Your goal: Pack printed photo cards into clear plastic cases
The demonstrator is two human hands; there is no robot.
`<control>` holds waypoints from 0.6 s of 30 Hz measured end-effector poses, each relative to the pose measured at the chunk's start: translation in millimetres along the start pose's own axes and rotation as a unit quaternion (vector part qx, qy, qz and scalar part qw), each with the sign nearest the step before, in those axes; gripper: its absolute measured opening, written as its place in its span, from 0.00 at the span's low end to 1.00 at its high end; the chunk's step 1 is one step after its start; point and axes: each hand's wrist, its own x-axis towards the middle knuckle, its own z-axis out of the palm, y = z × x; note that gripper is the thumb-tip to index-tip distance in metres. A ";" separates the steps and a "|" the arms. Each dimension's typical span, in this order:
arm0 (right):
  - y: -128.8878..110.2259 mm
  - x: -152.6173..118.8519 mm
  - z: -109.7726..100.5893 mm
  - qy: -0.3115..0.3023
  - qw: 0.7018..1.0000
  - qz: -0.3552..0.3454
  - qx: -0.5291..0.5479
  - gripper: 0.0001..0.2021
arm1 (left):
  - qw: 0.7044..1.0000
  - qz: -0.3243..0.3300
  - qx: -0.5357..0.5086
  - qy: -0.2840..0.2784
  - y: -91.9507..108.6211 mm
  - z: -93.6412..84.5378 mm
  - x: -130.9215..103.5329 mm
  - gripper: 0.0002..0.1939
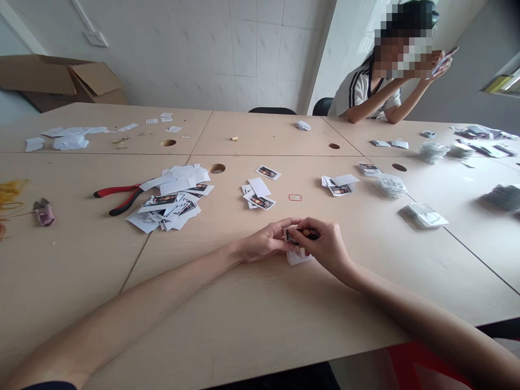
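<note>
Hands meet around the card.

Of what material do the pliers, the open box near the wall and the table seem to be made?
Pliers: probably metal jaws, dark grey; red-and-black handles, likely plastic or rubber sleeves.
Box: brown corrugated cardboard, apparently, matt, with folded flaps.
Table: pale, smooth, faintly shiny top, perhaps wood-look laminate; the core is unclear.

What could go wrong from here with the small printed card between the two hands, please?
The printed card might crease or catch, since the right hand pinches it right over the clear plastic piece. The loose heap of cards could scatter if the pliers, lying against its edge, were nudged.
</note>
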 end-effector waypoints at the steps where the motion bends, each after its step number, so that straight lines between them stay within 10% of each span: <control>1: -0.2 0.1 0.0 0.002 1.000 -0.002 -0.001 0.06 | 1.000 0.001 -0.001 0.001 -0.1 0.0 0.1 0.26; 18: 2.2 1.5 -0.6 0.005 1.000 -0.013 -0.001 0.08 | 1.000 0.004 0.012 -0.001 -1.3 -2.2 0.2 0.27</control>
